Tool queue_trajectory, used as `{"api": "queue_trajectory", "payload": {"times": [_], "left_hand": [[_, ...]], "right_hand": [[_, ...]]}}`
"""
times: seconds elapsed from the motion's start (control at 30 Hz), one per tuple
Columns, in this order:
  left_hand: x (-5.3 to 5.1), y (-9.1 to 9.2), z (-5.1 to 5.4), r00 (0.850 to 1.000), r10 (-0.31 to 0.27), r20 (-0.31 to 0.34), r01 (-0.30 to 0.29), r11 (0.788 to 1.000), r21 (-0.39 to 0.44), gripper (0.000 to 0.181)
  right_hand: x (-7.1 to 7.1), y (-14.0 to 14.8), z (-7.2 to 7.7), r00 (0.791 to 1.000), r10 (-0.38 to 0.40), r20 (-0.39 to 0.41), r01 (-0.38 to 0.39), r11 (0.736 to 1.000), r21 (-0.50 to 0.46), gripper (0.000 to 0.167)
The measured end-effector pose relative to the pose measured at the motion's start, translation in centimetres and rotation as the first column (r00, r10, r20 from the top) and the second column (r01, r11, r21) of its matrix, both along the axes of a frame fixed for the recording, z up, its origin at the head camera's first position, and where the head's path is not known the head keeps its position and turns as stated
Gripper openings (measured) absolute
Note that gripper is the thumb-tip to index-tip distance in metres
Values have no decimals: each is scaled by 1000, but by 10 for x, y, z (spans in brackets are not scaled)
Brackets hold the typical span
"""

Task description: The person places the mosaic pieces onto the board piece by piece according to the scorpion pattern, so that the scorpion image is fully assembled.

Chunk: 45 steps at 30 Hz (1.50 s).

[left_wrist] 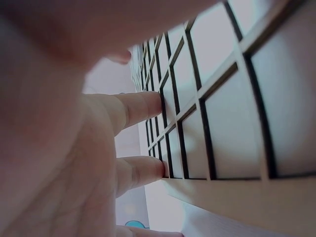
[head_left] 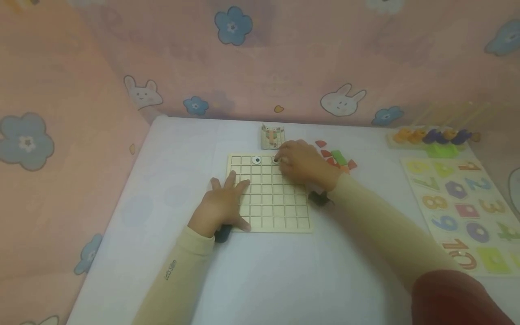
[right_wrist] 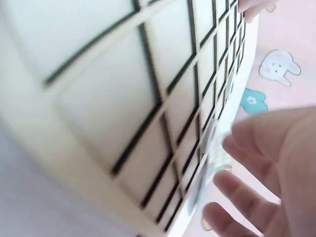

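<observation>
A pale wooden grid board [head_left: 266, 198] lies flat on the white table. My left hand [head_left: 220, 203] rests on its left edge with fingers spread; the left wrist view shows two fingertips touching the grid. In the top row sits a round white eye piece [head_left: 256, 160] with a dark pupil. Farther right in that row is a second eye piece [head_left: 275, 160], partly covered by my right hand [head_left: 304, 163]. The right wrist view shows that hand's fingers loosely bent and apart beside the board's far edge, close to the piece; whether they touch it is unclear.
A small picture card [head_left: 269, 137] lies behind the board. Red, green and orange pieces [head_left: 339, 158] are scattered to its right. Farther right are a number puzzle board [head_left: 436, 180] and a peg stand with coloured pieces [head_left: 430, 136]. A patterned pink wall [head_left: 260, 67] borders the table.
</observation>
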State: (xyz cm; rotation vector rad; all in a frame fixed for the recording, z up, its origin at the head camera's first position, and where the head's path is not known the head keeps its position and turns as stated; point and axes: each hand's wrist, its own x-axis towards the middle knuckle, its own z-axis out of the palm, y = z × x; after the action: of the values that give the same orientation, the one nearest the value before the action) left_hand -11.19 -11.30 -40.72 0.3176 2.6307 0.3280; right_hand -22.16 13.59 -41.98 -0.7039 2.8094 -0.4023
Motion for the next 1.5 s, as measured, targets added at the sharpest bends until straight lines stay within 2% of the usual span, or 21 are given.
{"api": "queue_trajectory", "payload": {"times": [0.07, 0.13, 0.2, 0.3, 0.37, 0.4, 0.47, 0.53, 0.67, 1.0, 1.2, 1.27, 1.5], "left_hand": [[0, 0, 0, 1000, 3, 3, -3, 1000, 2, 130], [1, 1, 0, 1000, 7, 8, -7, 1000, 4, 130], [1, 1, 0, 1000, 9, 11, -9, 1000, 3, 130], [1, 1, 0, 1000, 6, 9, -6, 1000, 4, 130], [0, 0, 0, 1000, 4, 5, -4, 1000, 4, 130], [0, 0, 0, 1000, 3, 4, -3, 1000, 5, 130], [0, 0, 0, 1000, 3, -1, -3, 1000, 6, 131], [0, 0, 0, 1000, 2, -3, -2, 1000, 5, 131], [-1, 0, 0, 1000, -5, -6, 4, 1000, -5, 130], [-1, 1, 2, 1000, -2, 1, 2, 1000, -6, 130], [0, 1, 2, 1000, -8, -2, 8, 1000, -11, 130], [0, 1, 1, 1000, -8, -3, 8, 1000, -11, 130], [0, 1, 2, 1000, -3, 4, 3, 1000, -9, 129]], "right_hand": [[0, 8, -1, 999, -47, -10, 47, 998, -43, 35], [1, 18, 1, 992, -125, 3, 125, 988, -93, 35], [0, 31, 4, 982, -189, 13, 189, 977, -102, 35], [-5, 51, 8, 958, -286, -33, 285, 957, -48, 33], [-10, 64, 11, 943, -324, -72, 324, 946, -8, 33], [-12, 69, 11, 929, -361, -76, 362, 932, 1, 34], [-17, 76, 11, 922, -371, -108, 379, 924, 57, 36], [-19, 80, 10, 916, -388, -100, 396, 914, 84, 39], [-21, 80, 6, 914, -398, -83, 406, 905, 130, 39], [-21, 74, 4, 928, -355, -116, 369, 919, 138, 34], [-22, 78, 1, 932, -347, -102, 360, 918, 166, 27], [-22, 79, 1, 933, -347, -93, 357, 921, 153, 28], [-22, 82, -2, 941, -307, -144, 321, 943, 86, 32]]}}
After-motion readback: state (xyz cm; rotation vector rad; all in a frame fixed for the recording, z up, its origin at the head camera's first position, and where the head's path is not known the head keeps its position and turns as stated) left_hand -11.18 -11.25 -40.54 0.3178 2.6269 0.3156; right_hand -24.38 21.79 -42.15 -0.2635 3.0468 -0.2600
